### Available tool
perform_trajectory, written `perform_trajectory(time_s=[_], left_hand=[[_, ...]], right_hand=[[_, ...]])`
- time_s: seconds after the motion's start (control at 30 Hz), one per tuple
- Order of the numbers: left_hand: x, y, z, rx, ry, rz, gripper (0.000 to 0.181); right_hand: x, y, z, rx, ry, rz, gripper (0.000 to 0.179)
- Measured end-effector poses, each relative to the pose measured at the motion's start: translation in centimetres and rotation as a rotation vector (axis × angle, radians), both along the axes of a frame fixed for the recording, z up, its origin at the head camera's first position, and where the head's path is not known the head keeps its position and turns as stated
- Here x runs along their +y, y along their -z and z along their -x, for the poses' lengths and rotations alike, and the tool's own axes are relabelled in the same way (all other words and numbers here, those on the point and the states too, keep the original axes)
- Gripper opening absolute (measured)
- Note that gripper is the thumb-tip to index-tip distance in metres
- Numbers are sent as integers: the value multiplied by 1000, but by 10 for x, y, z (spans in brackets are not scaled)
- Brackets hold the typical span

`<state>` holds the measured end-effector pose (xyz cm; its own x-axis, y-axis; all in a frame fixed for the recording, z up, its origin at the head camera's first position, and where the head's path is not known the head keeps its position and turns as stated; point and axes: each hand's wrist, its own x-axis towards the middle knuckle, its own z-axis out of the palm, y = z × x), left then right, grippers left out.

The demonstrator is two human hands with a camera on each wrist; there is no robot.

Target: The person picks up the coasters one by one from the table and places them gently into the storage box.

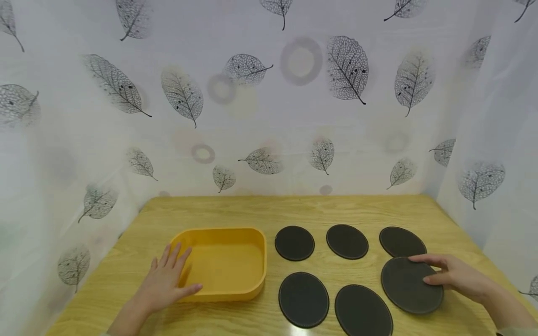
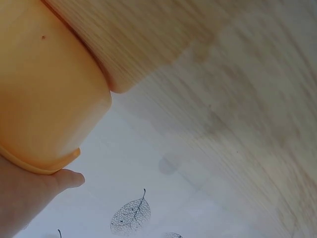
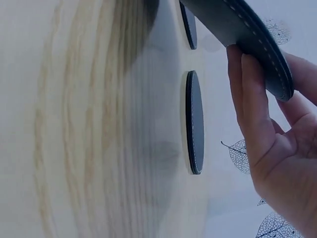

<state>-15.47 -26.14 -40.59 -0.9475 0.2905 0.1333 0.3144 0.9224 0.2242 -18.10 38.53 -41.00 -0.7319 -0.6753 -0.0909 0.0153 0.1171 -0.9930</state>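
Note:
My right hand (image 1: 462,276) pinches a round dark coaster (image 1: 412,285) by its edge, thumb on top and fingers beneath. In the right wrist view this coaster (image 3: 242,34), with pale stitching along its rim, is lifted off the table and tilted. My left hand (image 1: 166,282) rests over the left rim of a yellow plastic bin (image 1: 227,296), fingers spread and straight. The left wrist view shows the bin's outer wall (image 2: 49,84) with a fingertip near its rim. Nothing lies inside the bin.
Several more dark coasters lie flat in two rows right of the bin, among them one at back left (image 1: 294,243), one at front left (image 1: 304,299) and one at back right (image 1: 402,241). A leaf-printed curtain (image 1: 260,116) hangs behind the wooden table (image 1: 252,210).

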Motion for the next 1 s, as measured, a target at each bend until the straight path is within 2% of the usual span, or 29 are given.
perform_trajectory(time_s=[0.07, 0.27, 0.4, 0.53, 0.7, 0.83, 1.0], left_hand=[[0, 0, 0, 4, 0, 5, 87], [0, -2, -1, 9, 2, 3, 88], [-1, -3, -1, 8, 3, 2, 87], [-2, -1, 0, 5, 5, -4, 87], [-2, 2, 0, 4, 3, -3, 89], [-2, 2, 1, 10, -3, -1, 88], [-2, 2, 1, 12, 2, 1, 88]], right_hand=[[-2, 0, -2, 9, 6, 36, 46], [-16, -1, -11, -39, 49, 211, 53], [-31, -1, -17, -6, 145, 295, 54], [-48, -3, -21, 20, 278, 339, 51], [-73, -11, -22, -8, 389, 391, 48], [-98, -19, -19, -32, 426, 434, 45], [-130, -27, -15, -35, 421, 451, 42]])
